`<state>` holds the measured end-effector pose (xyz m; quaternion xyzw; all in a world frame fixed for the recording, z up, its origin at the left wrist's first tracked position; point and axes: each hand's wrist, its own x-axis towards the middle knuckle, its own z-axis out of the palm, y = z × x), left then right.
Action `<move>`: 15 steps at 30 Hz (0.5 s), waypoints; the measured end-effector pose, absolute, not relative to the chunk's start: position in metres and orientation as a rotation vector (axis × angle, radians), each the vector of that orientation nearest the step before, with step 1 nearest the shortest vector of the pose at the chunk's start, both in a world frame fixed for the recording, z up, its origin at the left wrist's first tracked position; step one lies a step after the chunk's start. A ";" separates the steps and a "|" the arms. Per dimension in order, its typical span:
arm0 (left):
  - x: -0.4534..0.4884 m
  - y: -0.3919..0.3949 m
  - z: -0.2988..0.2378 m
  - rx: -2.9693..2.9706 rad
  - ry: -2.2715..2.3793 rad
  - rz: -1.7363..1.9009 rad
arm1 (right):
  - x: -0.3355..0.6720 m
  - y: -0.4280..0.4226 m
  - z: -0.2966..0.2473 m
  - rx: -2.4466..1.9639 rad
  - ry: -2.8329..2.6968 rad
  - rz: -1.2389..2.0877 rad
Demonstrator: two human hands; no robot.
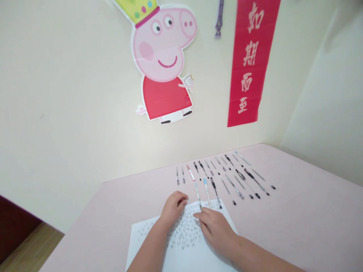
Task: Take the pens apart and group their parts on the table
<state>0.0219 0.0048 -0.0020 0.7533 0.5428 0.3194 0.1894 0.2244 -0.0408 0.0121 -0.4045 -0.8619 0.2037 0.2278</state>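
Over there, white rectangular paper sheet (184, 260) on pink flat-topped table (297, 223), slim black, clear and blue pens (214, 187) in two rows at its twelve-to-two o'clock, pink-and-red pig cutout (167, 68) on wall (70, 94) at twelve, long red banner (241, 75) at one.

Bright, diffuse light with faint shadows

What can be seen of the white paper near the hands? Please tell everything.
The white paper lies flat on the pale pink table, slightly turned, its near edge cut off by the picture. Small dark handwriting, too blurred to read, fills much of the upper part; the lower middle is blank. The left hand and right hand partly cover it, and three pens overlap its far edge.
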 end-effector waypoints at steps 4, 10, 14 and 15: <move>0.023 0.004 0.000 2.109 1.536 0.885 | 0.224 -0.047 0.010 -0.908 -2.492 0.599; 0.023 0.004 0.000 2.107 1.520 0.899 | 0.224 -0.046 0.009 -0.832 -2.501 0.646; 0.023 0.004 0.002 2.097 1.527 0.892 | 0.223 -0.044 0.007 -0.877 -2.472 0.721; 0.024 0.004 0.003 2.093 1.533 0.890 | 0.223 -0.043 0.007 -0.889 -2.474 0.735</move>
